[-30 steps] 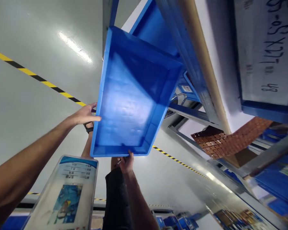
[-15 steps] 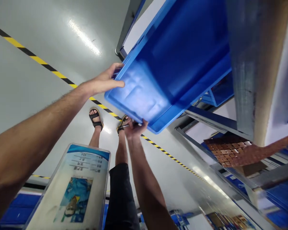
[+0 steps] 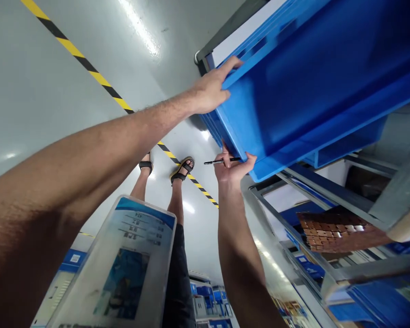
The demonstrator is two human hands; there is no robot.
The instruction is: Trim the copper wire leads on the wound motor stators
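While held in two bare hands, blue tray (image 3: 314, 86): gripped at near end, stretching toward upper right and out of frame; impossible to tell whether supported farther along.
Left hand (image 3: 210, 91): clasped around tray's near left corner, pinching rim with thumb bent over end edge and fingers hooked over long side, partly hidden.
Right hand (image 3: 230, 166): closed on end edge beside near right corner, pinching wall with thumb over rim and fingers against outer face.
Black pen (image 3: 213, 161): lodged among right-hand fingers, jutting left, away from tray.
Second blue bin (image 3: 351, 141): partly covered beneath tray's right long edge.
Metal rack (image 3: 328, 191): slanting below tray.
Brown mat (image 3: 341, 230): seen beneath a rail of rack.
Badge (image 3: 123, 264): hanging in foreground, printed upside down to camera.
Sandals (image 3: 180, 176): planted by yellow-and-black tape (image 3: 100, 79).
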